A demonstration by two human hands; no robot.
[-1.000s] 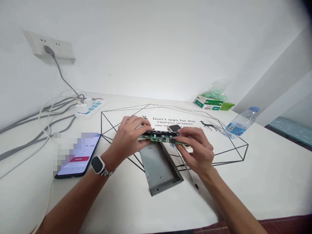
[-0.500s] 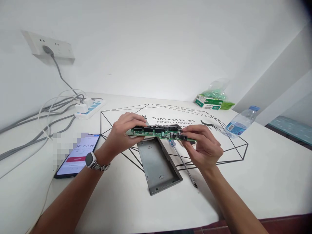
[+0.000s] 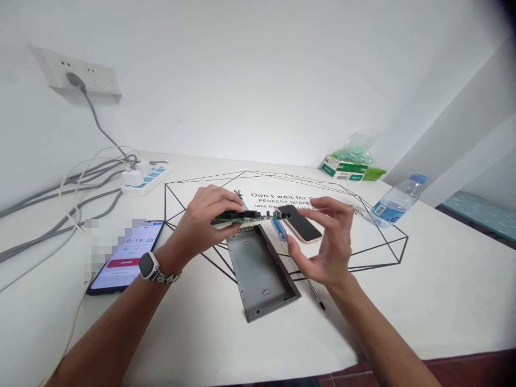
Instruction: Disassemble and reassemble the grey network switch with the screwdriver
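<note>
My left hand (image 3: pixel 201 226) grips a green circuit board (image 3: pixel 245 217), which is tilted so that I see it almost edge-on. My right hand (image 3: pixel 326 247) has come off the board and hangs open above the table, its fingers apart and holding nothing. Under its fingers lies a black phone in a pink case (image 3: pixel 300 223). A blue-handled screwdriver (image 3: pixel 279 230) lies beneath my right hand, with its tip (image 3: pixel 321 305) pointing toward me. A grey metal case tray (image 3: pixel 258 274) lies open below the board.
A second phone (image 3: pixel 124 257) showing a timer lies left of my left wrist. Behind it are a power strip (image 3: pixel 147 180) and grey cables (image 3: pixel 72 215). A water bottle (image 3: pixel 395 207) lies at the right, and a green box (image 3: pixel 342 169) stands at the back.
My right hand has let go of the board and opened. The board has tilted edge-on in my left hand, and the phone beneath now shows.
</note>
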